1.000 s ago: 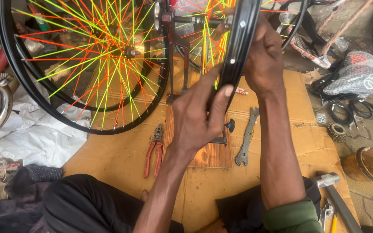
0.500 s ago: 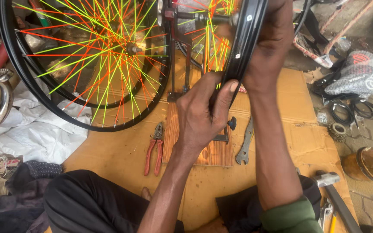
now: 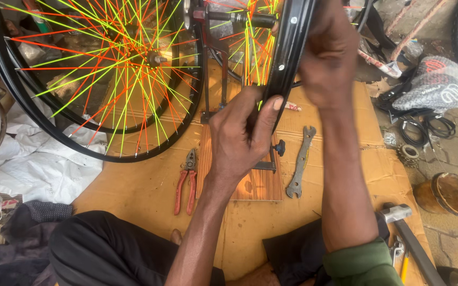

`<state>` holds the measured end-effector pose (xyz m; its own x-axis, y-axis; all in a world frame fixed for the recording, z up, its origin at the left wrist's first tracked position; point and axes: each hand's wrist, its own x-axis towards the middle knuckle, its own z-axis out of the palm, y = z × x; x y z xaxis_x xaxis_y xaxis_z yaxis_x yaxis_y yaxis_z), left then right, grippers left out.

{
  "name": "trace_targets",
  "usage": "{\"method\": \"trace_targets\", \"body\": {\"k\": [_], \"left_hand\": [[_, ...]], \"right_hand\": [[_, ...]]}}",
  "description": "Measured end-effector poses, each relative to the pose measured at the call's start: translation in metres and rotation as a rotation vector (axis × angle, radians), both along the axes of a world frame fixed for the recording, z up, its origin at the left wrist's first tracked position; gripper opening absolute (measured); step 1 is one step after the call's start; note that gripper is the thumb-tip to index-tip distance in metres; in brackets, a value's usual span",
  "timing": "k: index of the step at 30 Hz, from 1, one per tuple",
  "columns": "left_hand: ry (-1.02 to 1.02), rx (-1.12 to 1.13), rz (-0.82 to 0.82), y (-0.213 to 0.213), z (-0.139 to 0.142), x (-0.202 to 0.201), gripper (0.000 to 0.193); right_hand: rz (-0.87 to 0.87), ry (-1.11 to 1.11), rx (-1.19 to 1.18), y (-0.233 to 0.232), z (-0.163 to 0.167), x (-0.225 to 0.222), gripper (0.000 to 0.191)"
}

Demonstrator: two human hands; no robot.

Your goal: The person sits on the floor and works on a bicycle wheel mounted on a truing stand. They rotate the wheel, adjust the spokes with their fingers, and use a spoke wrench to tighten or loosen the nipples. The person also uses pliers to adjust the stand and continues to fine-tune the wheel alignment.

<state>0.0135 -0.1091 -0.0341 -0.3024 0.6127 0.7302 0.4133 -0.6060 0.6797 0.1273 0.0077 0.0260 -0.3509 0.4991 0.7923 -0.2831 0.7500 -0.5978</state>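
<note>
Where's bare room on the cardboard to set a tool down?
Free: the cardboard between the pliers and the white cloth; also right of the flat wrench, toward the sprocket. Crowded: the wooden base under both hands on the rim, and the hammer corner.

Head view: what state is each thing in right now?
Left hand: gripping the rim.
Right hand: gripping the rim higher up.
Black rim: upright in the stand.
Spoked wheel: propped upright, left.
Red pliers: lying shut.
Flat wrench: lying on cardboard.
</note>
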Motion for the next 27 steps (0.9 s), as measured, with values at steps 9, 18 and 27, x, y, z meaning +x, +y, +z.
{"method": "trace_targets", "body": {"k": [9,18,27], "left_hand": [[-0.282,0.065,-0.124,0.012,0.037,0.002,0.035],[0.015,0.060,0.005,-0.006,0.003,0.004,0.020],[-0.067,0.017,-0.053,-0.004,0.007,0.004,0.019]], "right_hand": [[-0.047,0.219,-0.073,0.001,-0.010,0.001,0.046],[-0.087,-0.012,-0.112,0.039,-0.025,0.009,0.015],[0.079,0.215,-0.158,0.045,-0.027,-0.004,0.015]]}}
